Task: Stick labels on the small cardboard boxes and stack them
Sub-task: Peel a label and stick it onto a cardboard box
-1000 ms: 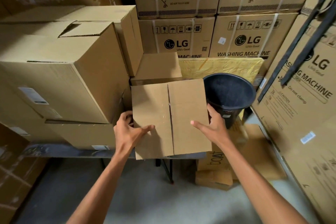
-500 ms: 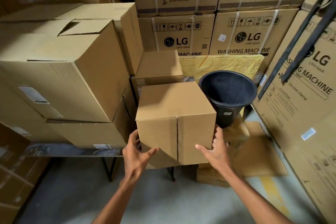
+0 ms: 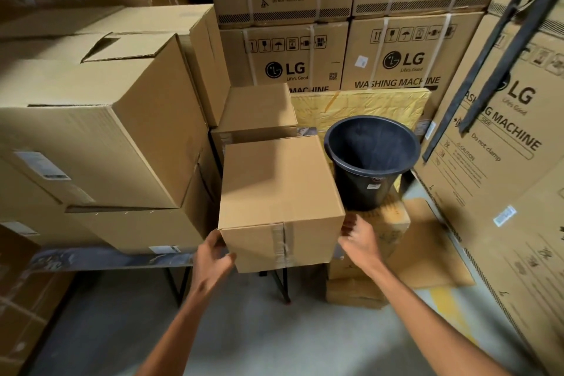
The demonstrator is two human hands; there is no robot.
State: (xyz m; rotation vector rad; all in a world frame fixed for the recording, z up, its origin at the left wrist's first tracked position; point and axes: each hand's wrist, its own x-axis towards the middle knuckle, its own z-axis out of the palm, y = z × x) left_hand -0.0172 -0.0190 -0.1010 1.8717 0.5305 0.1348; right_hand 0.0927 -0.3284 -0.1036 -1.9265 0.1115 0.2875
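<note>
The small plain brown cardboard box (image 3: 279,189), its near face sealed with a strip of clear tape, sat squarely on the near edge of the narrow dark-framed table (image 3: 100,256), just left of the round black plastic bucket (image 3: 370,159) and directly in front of another small brown box (image 3: 258,110). No label showed on its top or near face.

The left hand (image 3: 212,259) lay against the box's lower left corner, thumb across the near face and the fingers reaching up the left side; whether they gripped or merely steadied could not be told. The right hand (image 3: 358,238) was blurred beside the box's right edge, fingers loosely spread, and contact there could not be made out.

The step in hand looked like settling the box in place ready for a label. To do it well, the person would likely need to keep the box fully supported on the table, since its near face stood at the very edge, and nudge it back from the bucket's side only lightly, so as not to knock the bucket. A flat, untaped stretch of the top would probably take a label best, pressed from the middle outward.
</note>
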